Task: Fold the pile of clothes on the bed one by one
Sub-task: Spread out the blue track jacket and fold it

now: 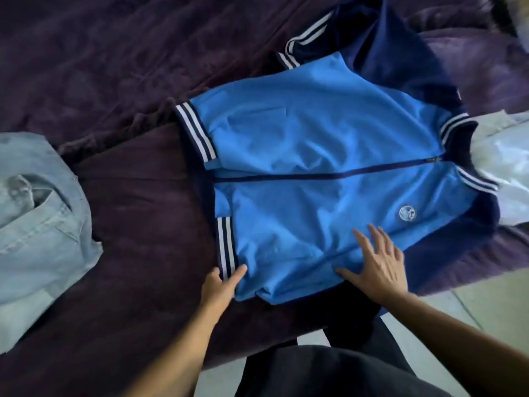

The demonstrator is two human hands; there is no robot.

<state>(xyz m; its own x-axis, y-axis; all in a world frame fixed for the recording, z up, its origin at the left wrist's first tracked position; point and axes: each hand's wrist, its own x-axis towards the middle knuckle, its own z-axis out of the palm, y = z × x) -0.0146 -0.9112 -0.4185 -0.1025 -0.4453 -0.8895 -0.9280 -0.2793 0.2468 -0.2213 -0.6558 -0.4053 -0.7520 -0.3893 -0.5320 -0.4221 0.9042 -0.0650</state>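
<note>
A bright blue zip jacket [315, 144] with navy sleeves and white-striped cuffs lies spread flat, front up, on the dark purple bed [128, 67]. Its hem points left and its collar right. My left hand [221, 285] pinches the near hem corner at the striped band, thumb on top. My right hand [378, 262] lies flat with spread fingers on the jacket's near side, below the round white chest badge [407, 213]. One navy sleeve [372, 44] stretches away at the far side.
Light blue denim jeans [37, 219] lie at the bed's left edge. A pale white garment [503, 156] sits under the jacket's collar at the right. The bed's near edge and the light tiled floor [486, 308] show at the lower right.
</note>
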